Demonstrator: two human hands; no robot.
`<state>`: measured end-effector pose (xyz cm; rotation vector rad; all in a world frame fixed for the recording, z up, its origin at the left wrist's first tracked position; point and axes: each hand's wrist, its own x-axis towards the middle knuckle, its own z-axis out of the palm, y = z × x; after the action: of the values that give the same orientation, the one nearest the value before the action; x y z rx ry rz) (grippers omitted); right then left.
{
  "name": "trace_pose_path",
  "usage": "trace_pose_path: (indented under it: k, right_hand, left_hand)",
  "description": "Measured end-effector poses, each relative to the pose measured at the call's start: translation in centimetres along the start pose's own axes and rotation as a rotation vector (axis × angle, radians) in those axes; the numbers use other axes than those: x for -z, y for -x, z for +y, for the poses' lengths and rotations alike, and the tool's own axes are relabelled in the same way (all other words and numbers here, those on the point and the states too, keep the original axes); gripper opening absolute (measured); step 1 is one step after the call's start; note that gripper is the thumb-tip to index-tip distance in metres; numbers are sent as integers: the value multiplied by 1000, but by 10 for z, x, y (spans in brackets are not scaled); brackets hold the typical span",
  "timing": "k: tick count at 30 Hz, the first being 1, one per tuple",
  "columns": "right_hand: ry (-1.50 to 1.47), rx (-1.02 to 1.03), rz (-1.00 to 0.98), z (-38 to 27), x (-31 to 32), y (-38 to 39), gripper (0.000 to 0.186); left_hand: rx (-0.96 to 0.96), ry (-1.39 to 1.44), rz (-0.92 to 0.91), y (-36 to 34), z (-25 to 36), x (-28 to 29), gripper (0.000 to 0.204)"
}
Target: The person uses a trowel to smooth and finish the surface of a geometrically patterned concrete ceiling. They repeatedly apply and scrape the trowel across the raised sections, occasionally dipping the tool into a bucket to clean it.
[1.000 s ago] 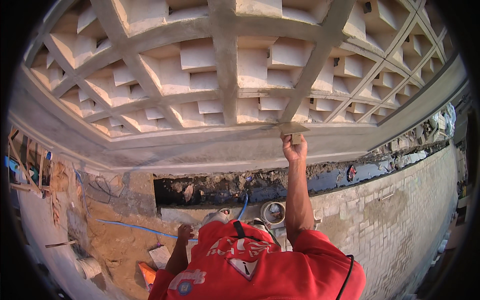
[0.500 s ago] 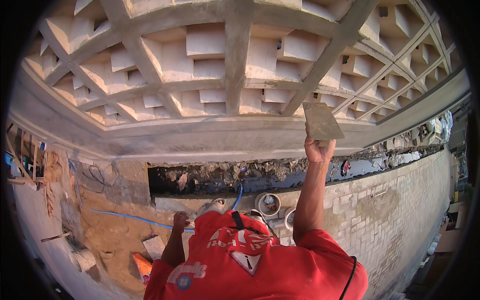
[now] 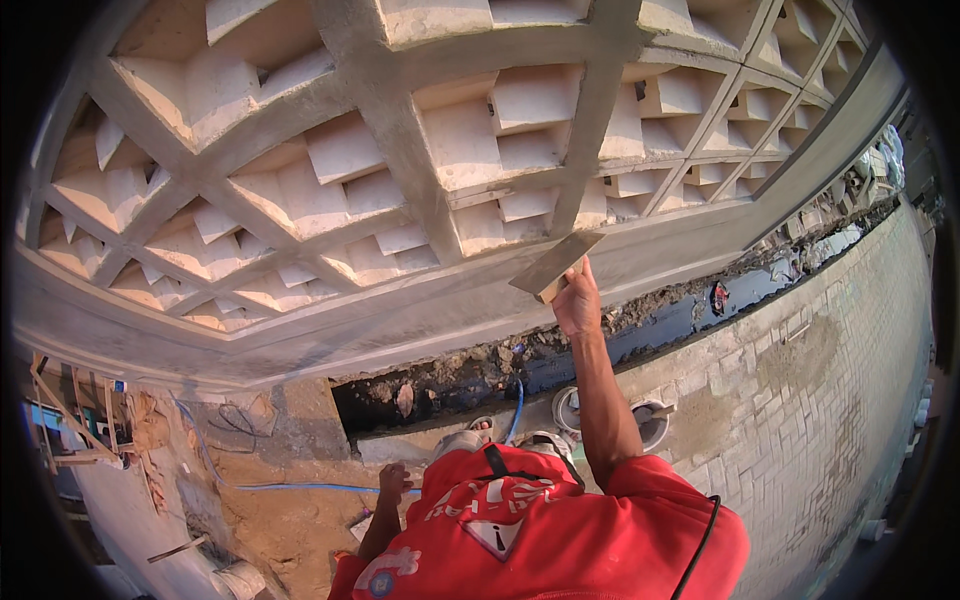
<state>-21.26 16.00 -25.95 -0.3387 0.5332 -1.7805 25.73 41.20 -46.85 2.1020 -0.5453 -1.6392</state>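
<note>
My right hand (image 3: 577,303) is raised in front of the wall, its fingers closed round the handle of a flat rectangular plastering float (image 3: 560,262). The float is tilted, with its face toward the lower band of the grey openwork wall (image 3: 575,190); whether it touches the wall I cannot tell. Down by my left side hangs my left hand (image 3: 396,481), its fingers curled in and nothing seen sticking out of them. A blue hose (image 3: 320,487) runs across the ground close behind that hand.
A trench (image 3: 375,405) with dark water and rubble lies along the wall's foot. Two pale buckets, one of them a round bucket (image 3: 655,427), stand near my feet on the right. Paving (image 3: 770,450) stretches to the right, with sandy ground (image 3: 285,515) at left.
My right hand and the float have moved left along the wall, and the float has turned from broadly facing view to a slant. My view has shifted; my left hand still hangs low.
</note>
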Motion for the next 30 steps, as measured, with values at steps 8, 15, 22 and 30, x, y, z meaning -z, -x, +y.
trace_pose_path:
  k: [8,15,22,30]
  right_hand:
    - [150,100,200,25,-22,-3,65]
    - [192,108,291,32,-36,-26,59]
    - [223,126,341,18,-76,-42,58]
    - [-27,106,149,-29,-86,16,48]
  left_hand:
    - [-14,-45,-16,-8,9,20,29]
    - [-28,-67,-21,5,26,26,27]
    - [-78,-165,-138,-2,26,46,35]
    - [-77,-127,-25,-2,57,37,33]
